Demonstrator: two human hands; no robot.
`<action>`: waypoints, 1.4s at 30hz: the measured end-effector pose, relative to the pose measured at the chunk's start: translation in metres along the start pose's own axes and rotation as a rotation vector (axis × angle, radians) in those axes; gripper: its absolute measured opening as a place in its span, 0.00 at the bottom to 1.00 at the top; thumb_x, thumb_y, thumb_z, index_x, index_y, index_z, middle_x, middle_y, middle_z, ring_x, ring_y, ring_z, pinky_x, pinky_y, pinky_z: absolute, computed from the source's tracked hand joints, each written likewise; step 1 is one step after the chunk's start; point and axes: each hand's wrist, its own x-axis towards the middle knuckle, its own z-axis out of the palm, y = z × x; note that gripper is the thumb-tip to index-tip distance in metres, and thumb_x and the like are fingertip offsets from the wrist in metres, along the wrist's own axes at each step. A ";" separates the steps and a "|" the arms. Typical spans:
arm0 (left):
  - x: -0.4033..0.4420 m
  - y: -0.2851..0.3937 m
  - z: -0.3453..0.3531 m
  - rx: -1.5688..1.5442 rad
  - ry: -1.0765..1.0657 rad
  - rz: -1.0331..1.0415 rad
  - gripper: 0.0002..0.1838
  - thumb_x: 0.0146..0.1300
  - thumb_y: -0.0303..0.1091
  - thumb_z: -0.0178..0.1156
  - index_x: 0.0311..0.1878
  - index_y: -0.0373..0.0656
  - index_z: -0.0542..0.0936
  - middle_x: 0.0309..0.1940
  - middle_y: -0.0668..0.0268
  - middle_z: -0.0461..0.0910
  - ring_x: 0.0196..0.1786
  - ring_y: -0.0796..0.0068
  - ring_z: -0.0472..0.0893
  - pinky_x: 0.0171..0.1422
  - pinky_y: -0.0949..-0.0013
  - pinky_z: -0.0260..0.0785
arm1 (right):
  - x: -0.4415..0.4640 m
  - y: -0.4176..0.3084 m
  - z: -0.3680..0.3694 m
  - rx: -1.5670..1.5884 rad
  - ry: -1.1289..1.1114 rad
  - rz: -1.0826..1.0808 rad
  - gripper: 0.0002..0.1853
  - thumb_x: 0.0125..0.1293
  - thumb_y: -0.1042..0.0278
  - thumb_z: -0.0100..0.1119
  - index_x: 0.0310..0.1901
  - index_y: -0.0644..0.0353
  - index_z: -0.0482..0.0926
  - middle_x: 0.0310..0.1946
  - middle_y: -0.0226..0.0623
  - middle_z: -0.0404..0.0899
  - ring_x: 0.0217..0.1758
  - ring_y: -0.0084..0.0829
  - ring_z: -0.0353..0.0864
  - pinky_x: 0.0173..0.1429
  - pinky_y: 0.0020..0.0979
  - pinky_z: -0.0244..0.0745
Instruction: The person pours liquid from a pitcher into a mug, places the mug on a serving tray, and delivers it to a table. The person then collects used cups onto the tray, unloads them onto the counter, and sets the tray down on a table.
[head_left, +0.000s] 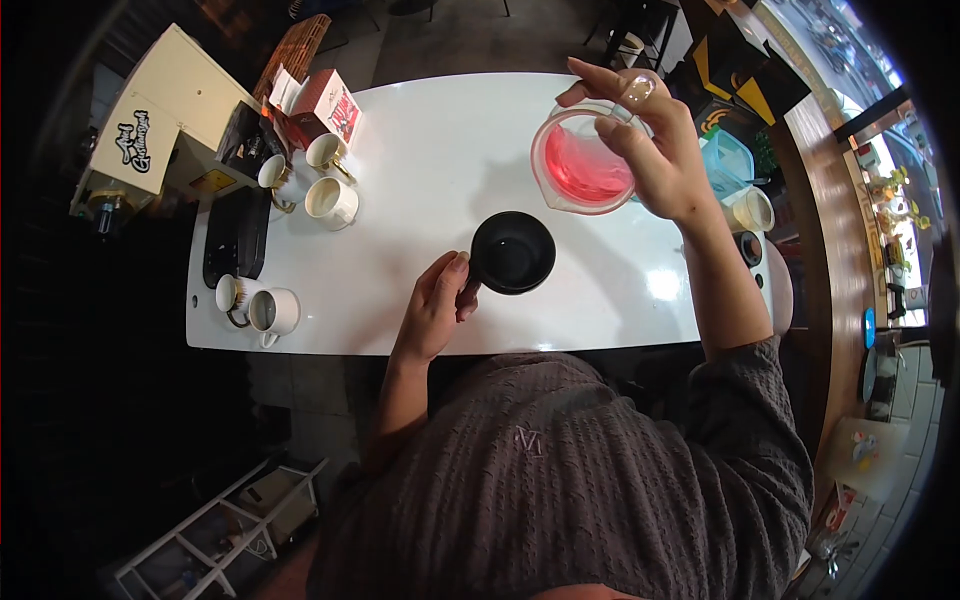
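Observation:
My left hand [437, 304] is closed around the handle of a black cup [513, 252], whose dark inside faces up toward me. Nothing but shadow shows within the cup. Above and to the right of it, my right hand [655, 150] grips a clear measuring jug [583, 160] by its handle. Pink-red liquid lies in the jug, and its spout points down toward the front of the table. The jug is tilted and stays apart from the black cup.
On the white table [430, 130], white mugs [331, 202] stand at the left, with two more near the front-left corner. Behind them is a red-and-white box [327, 110]. A cream coffee machine [165, 110] is far left. At the right are a light-blue container [727, 163] and a cream cup [752, 210].

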 end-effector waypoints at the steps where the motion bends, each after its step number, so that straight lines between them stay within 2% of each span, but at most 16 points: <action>1: 0.001 0.001 0.000 -0.021 -0.018 -0.006 0.19 0.76 0.47 0.45 0.31 0.44 0.68 0.22 0.74 0.64 0.23 0.85 0.62 0.27 0.78 0.54 | 0.001 -0.002 0.002 -0.041 -0.010 -0.046 0.21 0.54 0.61 0.56 0.44 0.67 0.85 0.47 0.45 0.84 0.46 0.37 0.75 0.59 0.36 0.68; 2: 0.003 0.000 0.000 -0.025 -0.027 -0.011 0.19 0.76 0.47 0.45 0.31 0.44 0.68 0.22 0.74 0.64 0.23 0.85 0.62 0.27 0.78 0.54 | 0.001 -0.005 0.002 -0.083 -0.022 -0.093 0.21 0.53 0.61 0.56 0.43 0.67 0.85 0.47 0.45 0.84 0.46 0.37 0.75 0.59 0.36 0.68; 3: 0.004 0.000 0.000 -0.047 -0.044 0.000 0.19 0.77 0.47 0.45 0.31 0.44 0.69 0.22 0.74 0.64 0.23 0.85 0.61 0.27 0.78 0.54 | 0.002 -0.008 0.000 -0.154 -0.080 -0.129 0.31 0.50 0.63 0.54 0.56 0.73 0.78 0.42 0.44 0.85 0.46 0.33 0.74 0.59 0.36 0.67; 4: 0.004 0.000 0.001 -0.071 -0.059 0.011 0.19 0.77 0.47 0.45 0.32 0.44 0.69 0.22 0.74 0.64 0.23 0.85 0.61 0.26 0.78 0.54 | 0.003 -0.009 -0.001 -0.160 -0.080 -0.122 0.31 0.50 0.63 0.54 0.56 0.73 0.78 0.42 0.44 0.85 0.46 0.33 0.74 0.59 0.36 0.67; 6: 0.006 0.003 0.003 -0.073 -0.070 0.004 0.20 0.77 0.47 0.45 0.31 0.44 0.69 0.22 0.74 0.63 0.23 0.86 0.60 0.26 0.78 0.53 | 0.006 -0.011 -0.002 -0.239 -0.116 -0.241 0.32 0.49 0.60 0.54 0.55 0.73 0.78 0.41 0.43 0.85 0.48 0.33 0.73 0.61 0.38 0.66; 13: 0.007 0.006 0.007 -0.108 -0.063 -0.021 0.20 0.76 0.48 0.45 0.30 0.45 0.68 0.22 0.75 0.61 0.23 0.86 0.57 0.26 0.78 0.52 | 0.005 -0.023 -0.005 -0.285 -0.129 -0.257 0.32 0.50 0.58 0.54 0.55 0.72 0.79 0.41 0.41 0.86 0.49 0.34 0.72 0.62 0.38 0.65; 16: 0.005 0.010 0.014 -0.139 -0.041 -0.031 0.20 0.76 0.49 0.46 0.30 0.45 0.68 0.22 0.76 0.60 0.23 0.86 0.57 0.26 0.79 0.52 | 0.006 -0.036 -0.004 -0.304 -0.157 -0.200 0.32 0.50 0.59 0.55 0.56 0.71 0.79 0.41 0.41 0.86 0.49 0.35 0.72 0.62 0.37 0.65; 18: 0.003 0.009 0.017 -0.138 -0.034 -0.027 0.20 0.76 0.48 0.46 0.31 0.45 0.68 0.22 0.76 0.60 0.23 0.87 0.57 0.26 0.79 0.51 | 0.006 -0.036 -0.004 -0.322 -0.162 -0.276 0.31 0.51 0.59 0.56 0.55 0.71 0.80 0.40 0.39 0.86 0.47 0.35 0.71 0.60 0.37 0.66; 24: 0.000 0.007 0.025 -0.155 -0.023 -0.016 0.19 0.76 0.48 0.46 0.32 0.45 0.69 0.22 0.77 0.60 0.24 0.89 0.57 0.26 0.80 0.51 | 0.006 -0.039 -0.006 -0.360 -0.175 -0.322 0.29 0.51 0.59 0.57 0.52 0.72 0.82 0.37 0.37 0.86 0.42 0.34 0.64 0.53 0.36 0.67; 30: -0.006 0.005 0.036 -0.179 0.005 -0.011 0.18 0.76 0.48 0.47 0.33 0.45 0.70 0.24 0.78 0.61 0.25 0.89 0.57 0.26 0.80 0.51 | 0.009 -0.036 -0.011 -0.364 -0.209 -0.416 0.29 0.51 0.57 0.58 0.51 0.73 0.82 0.37 0.37 0.86 0.39 0.34 0.63 0.51 0.35 0.67; 36: -0.007 -0.002 0.044 -0.213 0.025 0.015 0.18 0.76 0.47 0.47 0.32 0.46 0.70 0.24 0.78 0.60 0.25 0.89 0.57 0.26 0.81 0.51 | 0.007 -0.037 -0.013 -0.278 -0.194 -0.398 0.27 0.51 0.58 0.58 0.48 0.74 0.82 0.38 0.39 0.86 0.39 0.34 0.64 0.50 0.35 0.67; 41: -0.005 -0.016 0.048 -0.244 0.063 -0.006 0.18 0.76 0.47 0.48 0.32 0.46 0.70 0.23 0.78 0.60 0.25 0.89 0.58 0.26 0.80 0.51 | 0.006 -0.033 -0.018 -0.294 -0.222 -0.421 0.28 0.51 0.58 0.58 0.49 0.74 0.82 0.38 0.39 0.86 0.39 0.34 0.64 0.51 0.35 0.67; 42: -0.004 -0.020 0.048 -0.208 0.071 0.000 0.18 0.76 0.49 0.47 0.34 0.46 0.70 0.25 0.76 0.63 0.23 0.87 0.59 0.25 0.80 0.52 | 0.006 -0.033 -0.019 -0.288 -0.225 -0.408 0.29 0.51 0.58 0.57 0.50 0.73 0.82 0.38 0.38 0.86 0.39 0.34 0.64 0.52 0.35 0.67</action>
